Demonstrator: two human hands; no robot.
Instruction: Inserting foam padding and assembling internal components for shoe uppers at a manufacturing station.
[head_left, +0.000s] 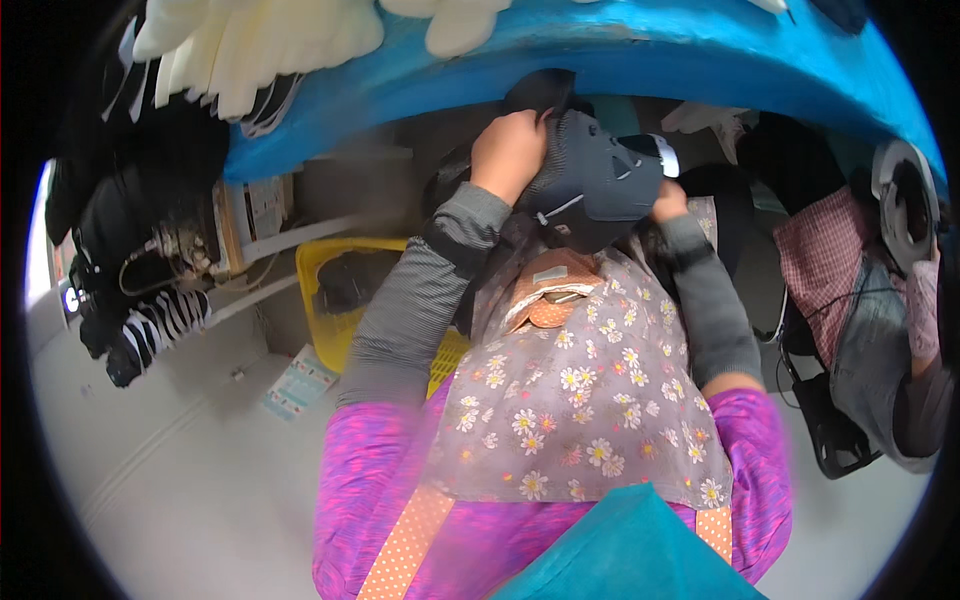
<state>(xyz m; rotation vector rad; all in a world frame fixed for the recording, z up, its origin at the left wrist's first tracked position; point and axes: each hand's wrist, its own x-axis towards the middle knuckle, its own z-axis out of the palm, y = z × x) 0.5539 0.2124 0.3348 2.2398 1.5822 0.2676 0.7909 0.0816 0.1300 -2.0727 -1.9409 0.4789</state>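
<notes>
In front of my apron, just below the blue table edge, I hold what looks like a dark grey shoe upper (pixel 600 170). It has small cut-outs, a black flap at the top left and a white part at its right end. My left hand (pixel 508 155) is closed on its upper left side, fingers partly hidden behind the material. At its lower right side my right hand (pixel 670 200) grips the edge below the white part, most of its fingers out of sight. The floral apron (pixel 570 410) lies across my lap.
Pale foam insole-shaped pieces (pixel 260 50) lie on the blue-covered table (pixel 700 60). A yellow basket (pixel 325 300) with dark things inside stands at left, near black-and-white striped pieces (pixel 165 325). At right, another person's arm (pixel 922 310) is beside a grey ring-shaped part (pixel 905 205).
</notes>
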